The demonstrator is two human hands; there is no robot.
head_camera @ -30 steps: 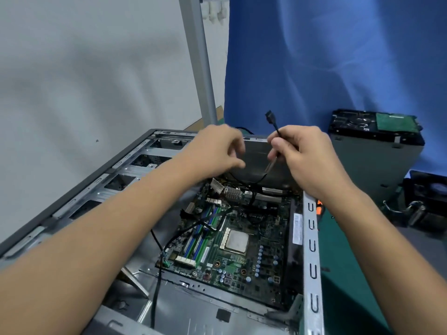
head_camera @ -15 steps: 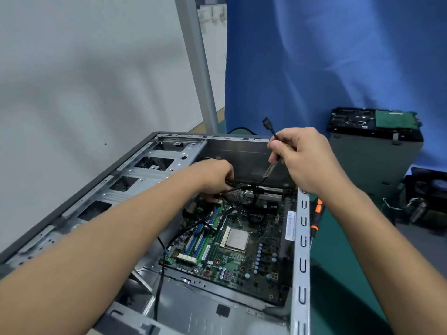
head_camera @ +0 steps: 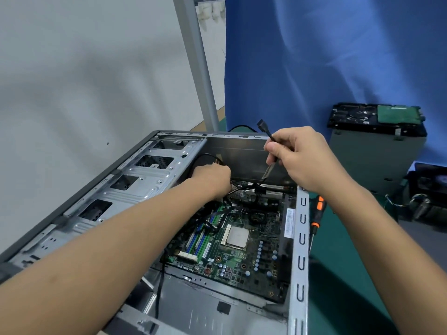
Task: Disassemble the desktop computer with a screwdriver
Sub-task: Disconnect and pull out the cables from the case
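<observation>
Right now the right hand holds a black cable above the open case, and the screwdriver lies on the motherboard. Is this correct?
Not quite. The head view shows the screwdriver outside the case, on the green mat beside its right wall, not on the motherboard. The right hand does hold the black cable above the case.

right hand (head_camera: 304, 160) pinches a black cable (head_camera: 266, 131); left hand (head_camera: 212, 180) perhaps grips wires.
</observation>
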